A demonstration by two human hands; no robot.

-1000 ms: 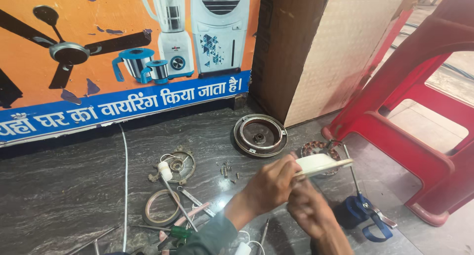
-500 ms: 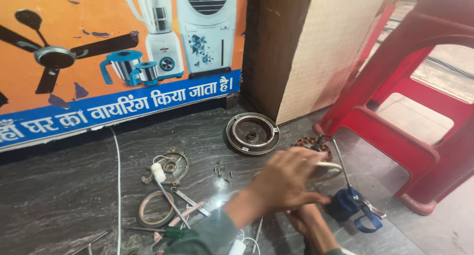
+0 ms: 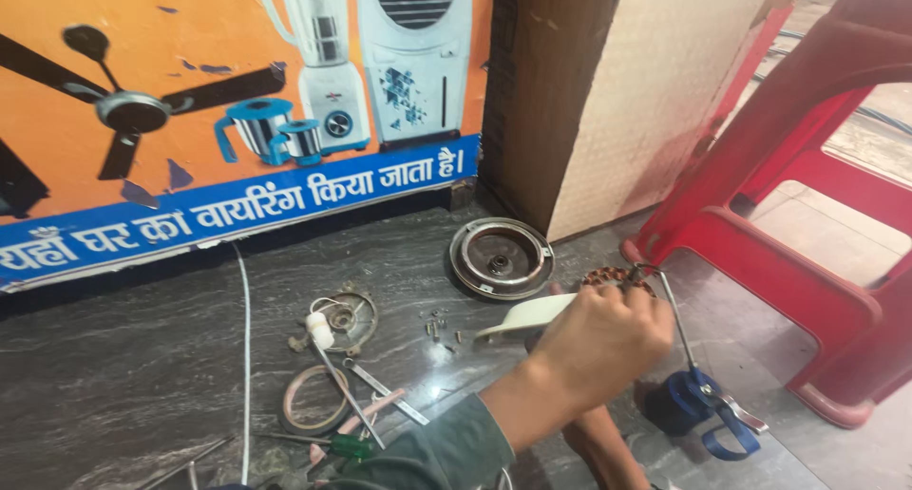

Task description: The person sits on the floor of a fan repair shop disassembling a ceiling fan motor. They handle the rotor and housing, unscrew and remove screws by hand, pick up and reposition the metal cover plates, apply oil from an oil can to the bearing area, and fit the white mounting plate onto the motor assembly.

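Hands first: the left hand (image 3: pixel 603 343), reaching out of a grey-green sleeve, is clenched around one end of a cream-coloured piece (image 3: pixel 527 316), whose free end sticks out to that hand's left. The right hand (image 3: pixel 594 442) lies below and mostly behind the left wrist; whether it grips anything cannot be told.

Far to the left of the hands, a white cable (image 3: pixel 242 357) runs across the dark stone floor. Nearer lie a flat metal ring (image 3: pixel 313 400), a white-tipped tool (image 3: pixel 320 330) crossing it, a green-handled screwdriver (image 3: pixel 347 444) and a slim spanner (image 3: pixel 385 392). Loose screws (image 3: pixel 435 327) sit just left of the cream-coloured piece, and a round metal cover (image 3: pixel 501 257) rests beyond its tip.

Just past the left knuckles a copper winding (image 3: pixel 608 277) shows, close to the fingers or touching them. To the right of the hands stands a blue tool (image 3: pixel 684 403) with a thin rod, then a red plastic chair (image 3: pixel 788 215).

As a judgement, the work calls for a firm but short grip near the piece's root, with the fingers held off the fine copper wire, and for sweeping neither wrist through the screws.
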